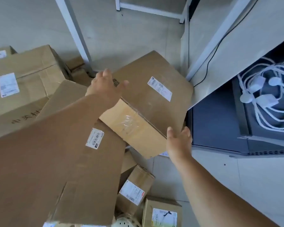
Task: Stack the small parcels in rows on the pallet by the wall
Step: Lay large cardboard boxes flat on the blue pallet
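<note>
A medium cardboard parcel [151, 99] with a white label lies tilted on top of other boxes in the middle of the view. My left hand [105, 90] is at its upper left edge with fingers spread and thumb out. At the near right corner, my right hand [177, 141] has straight fingers that touch or nearly touch the edge. Neither hand curls round the parcel. Under my left forearm lies a large flat carton [82, 169]. Two small labelled parcels [134, 189] [162, 213] sit on the floor below. No pallet shows.
A big taped carton [28, 82] stands at the left with more boxes behind it. A white metal frame leg [75, 33] rises behind the pile. At the right a dark open cabinet [220, 128] holds coiled white cables [272, 95]. Bare grey floor lies beyond.
</note>
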Demonstrator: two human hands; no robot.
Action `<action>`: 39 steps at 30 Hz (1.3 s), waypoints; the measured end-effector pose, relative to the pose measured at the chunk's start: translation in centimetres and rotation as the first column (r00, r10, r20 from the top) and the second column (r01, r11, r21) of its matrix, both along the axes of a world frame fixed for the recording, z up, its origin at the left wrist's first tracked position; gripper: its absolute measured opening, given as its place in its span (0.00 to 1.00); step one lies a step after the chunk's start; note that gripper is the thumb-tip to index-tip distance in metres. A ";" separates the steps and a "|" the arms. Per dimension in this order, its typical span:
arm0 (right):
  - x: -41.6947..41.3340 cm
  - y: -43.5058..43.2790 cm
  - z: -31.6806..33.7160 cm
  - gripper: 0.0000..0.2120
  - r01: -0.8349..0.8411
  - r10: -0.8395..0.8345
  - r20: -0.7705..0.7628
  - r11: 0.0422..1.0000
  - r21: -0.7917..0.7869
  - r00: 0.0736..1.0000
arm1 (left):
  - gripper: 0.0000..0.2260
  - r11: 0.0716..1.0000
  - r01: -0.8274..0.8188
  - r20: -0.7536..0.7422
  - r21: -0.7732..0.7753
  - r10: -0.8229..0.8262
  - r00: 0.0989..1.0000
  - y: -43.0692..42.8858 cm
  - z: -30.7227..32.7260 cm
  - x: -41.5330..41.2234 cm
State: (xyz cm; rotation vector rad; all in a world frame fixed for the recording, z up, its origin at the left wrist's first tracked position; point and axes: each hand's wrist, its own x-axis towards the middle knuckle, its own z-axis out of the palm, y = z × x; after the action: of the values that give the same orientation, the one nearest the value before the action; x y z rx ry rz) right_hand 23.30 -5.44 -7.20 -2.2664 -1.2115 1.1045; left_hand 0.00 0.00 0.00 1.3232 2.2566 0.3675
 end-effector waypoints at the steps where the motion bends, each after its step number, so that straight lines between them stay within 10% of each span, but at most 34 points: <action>1: 0.0 0.4 -0.7 0.31 0.051 -0.052 -0.039 0.998 -0.021 0.998 | 0.34 1.000 -0.008 -0.014 -0.009 0.007 1.000 0.5 -0.5 0.1; 21: 0.9 -1.3 -3.3 0.21 0.330 -0.539 -0.461 0.824 -0.461 0.705 | 0.26 0.975 -0.214 0.265 0.058 0.192 0.945 1.5 -3.2 -3.1; 39: -2.9 -7.0 13.0 0.24 0.051 -0.213 -0.515 0.949 -0.311 0.831 | 0.23 0.857 -0.488 0.280 0.162 0.435 0.856 -15.7 14.0 -7.8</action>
State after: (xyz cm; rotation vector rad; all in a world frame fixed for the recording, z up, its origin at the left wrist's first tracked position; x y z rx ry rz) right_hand 20.38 -12.42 5.84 -1.9601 -0.6831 1.8011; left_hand -7.77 -15.72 13.99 0.7558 2.3585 0.9286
